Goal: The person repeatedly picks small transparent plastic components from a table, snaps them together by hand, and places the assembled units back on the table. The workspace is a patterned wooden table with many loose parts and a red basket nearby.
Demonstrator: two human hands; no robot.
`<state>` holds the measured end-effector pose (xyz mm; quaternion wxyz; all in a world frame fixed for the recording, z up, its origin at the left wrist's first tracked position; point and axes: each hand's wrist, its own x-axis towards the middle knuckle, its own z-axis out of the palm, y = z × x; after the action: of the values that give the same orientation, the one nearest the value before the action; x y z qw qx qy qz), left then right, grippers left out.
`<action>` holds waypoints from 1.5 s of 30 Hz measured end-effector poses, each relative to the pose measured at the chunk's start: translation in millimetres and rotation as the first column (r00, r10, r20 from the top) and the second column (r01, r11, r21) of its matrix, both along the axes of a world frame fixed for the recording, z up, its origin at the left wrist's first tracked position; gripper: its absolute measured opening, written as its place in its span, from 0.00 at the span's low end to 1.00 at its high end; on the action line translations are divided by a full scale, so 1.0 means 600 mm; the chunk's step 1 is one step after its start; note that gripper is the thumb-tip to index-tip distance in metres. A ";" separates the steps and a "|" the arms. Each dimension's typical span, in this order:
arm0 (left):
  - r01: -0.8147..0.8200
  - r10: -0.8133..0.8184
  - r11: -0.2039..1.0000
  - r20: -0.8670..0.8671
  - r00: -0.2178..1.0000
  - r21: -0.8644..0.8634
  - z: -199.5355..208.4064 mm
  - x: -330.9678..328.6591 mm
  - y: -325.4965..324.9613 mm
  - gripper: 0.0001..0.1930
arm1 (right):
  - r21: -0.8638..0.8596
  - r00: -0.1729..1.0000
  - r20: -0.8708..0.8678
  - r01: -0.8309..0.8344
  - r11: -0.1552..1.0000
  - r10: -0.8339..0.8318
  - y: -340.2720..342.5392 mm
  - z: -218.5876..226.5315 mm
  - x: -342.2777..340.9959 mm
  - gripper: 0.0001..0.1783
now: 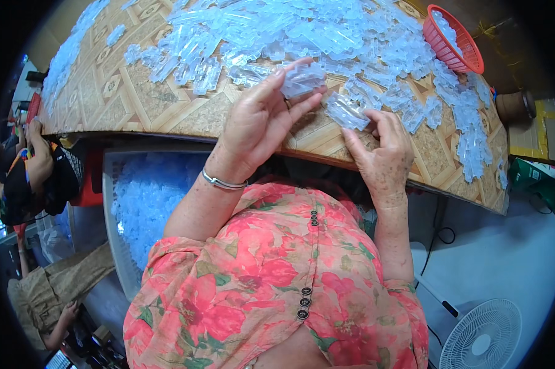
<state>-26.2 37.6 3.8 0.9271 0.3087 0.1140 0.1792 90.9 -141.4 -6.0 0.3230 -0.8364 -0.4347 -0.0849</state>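
Observation:
Above the near edge of the table, my left hand holds a clear plastic piece between its thumb and fingers. A bracelet circles that wrist. To the right, my right hand pinches another clear plastic piece by its right end, with the thumb below and the fingers above. The two held pieces are close together but appear apart. Just beyond my hands lie loose clear plastic pieces of a similar look. Whether either hand holds one piece or a few stacked together, I cannot tell.
A large heap of clear plastic pieces spreads over the patterned table. A red basket stands at the far right. Below the table's left side sits a white crate full of bluish pieces. A white fan is at lower right; other people are at left.

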 end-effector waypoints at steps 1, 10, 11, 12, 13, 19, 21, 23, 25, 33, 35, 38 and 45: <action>0.011 -0.011 1.000 0.010 1.000 -0.007 -0.003 0.001 -0.004 0.28 | 0.027 0.999 -0.043 0.024 0.999 -0.023 -0.003 0.005 -0.003 0.23; 0.171 -0.149 0.967 0.125 0.981 -0.189 -0.018 0.032 -0.061 0.29 | 0.269 0.999 -0.016 -0.033 0.963 0.039 -0.011 0.018 -0.017 0.23; 0.190 -0.169 0.965 0.129 0.977 -0.180 -0.020 0.035 -0.065 0.29 | 0.282 0.997 0.035 -0.081 0.956 0.074 -0.009 0.009 -0.015 0.22; 0.209 -0.187 0.963 0.132 0.973 -0.171 -0.021 0.038 -0.069 0.29 | 0.293 0.990 0.086 -0.129 0.947 0.109 -0.007 0.005 -0.013 0.22; 0.225 -0.199 0.958 0.151 0.968 -0.176 -0.020 0.039 -0.071 0.30 | 0.270 0.987 0.105 -0.143 0.952 0.118 -0.008 0.006 -0.014 0.21; 0.277 -0.245 0.944 0.182 0.952 -0.179 -0.019 0.040 -0.074 0.31 | 0.360 0.981 -0.142 -0.073 0.930 0.132 -0.014 0.009 -0.012 0.22; 0.265 -0.244 0.956 0.158 0.957 -0.125 -0.015 0.038 -0.073 0.32 | 0.364 0.991 -0.078 -0.070 0.929 0.105 -0.009 0.018 -0.012 0.24; 0.256 -0.245 0.965 0.148 0.958 -0.064 -0.013 0.039 -0.073 0.32 | 0.354 0.991 -0.096 -0.051 0.934 0.090 -0.008 0.019 -0.011 0.24; 0.244 -0.242 0.970 0.147 0.959 0.006 -0.015 0.043 -0.076 0.32 | 0.331 0.976 -0.200 -0.019 0.943 0.090 -0.012 0.008 -0.006 0.24; 0.233 -0.238 0.971 0.159 0.958 0.048 -0.004 0.039 -0.078 0.33 | 0.467 0.972 -0.135 -0.108 0.878 0.191 -0.009 0.001 -0.010 0.35; 0.258 -0.262 0.965 0.150 0.953 0.050 -0.001 0.036 -0.080 0.34 | 0.442 0.974 -0.106 -0.132 0.887 0.198 -0.010 0.005 -0.011 0.39; 0.305 -0.305 0.952 0.166 0.938 0.027 -0.001 0.033 -0.079 0.35 | 0.359 0.985 -0.080 -0.116 0.926 0.154 -0.011 0.010 -0.013 0.44; 0.278 -0.288 0.958 0.190 0.939 0.075 -0.006 0.035 -0.082 0.36 | 0.386 0.977 -0.135 -0.104 0.917 0.168 -0.012 0.002 -0.014 0.47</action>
<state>-4.9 -11.8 0.1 0.9424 0.3243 -0.0292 0.0768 82.3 -148.6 -4.8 0.5175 -0.7306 -0.4391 -0.0743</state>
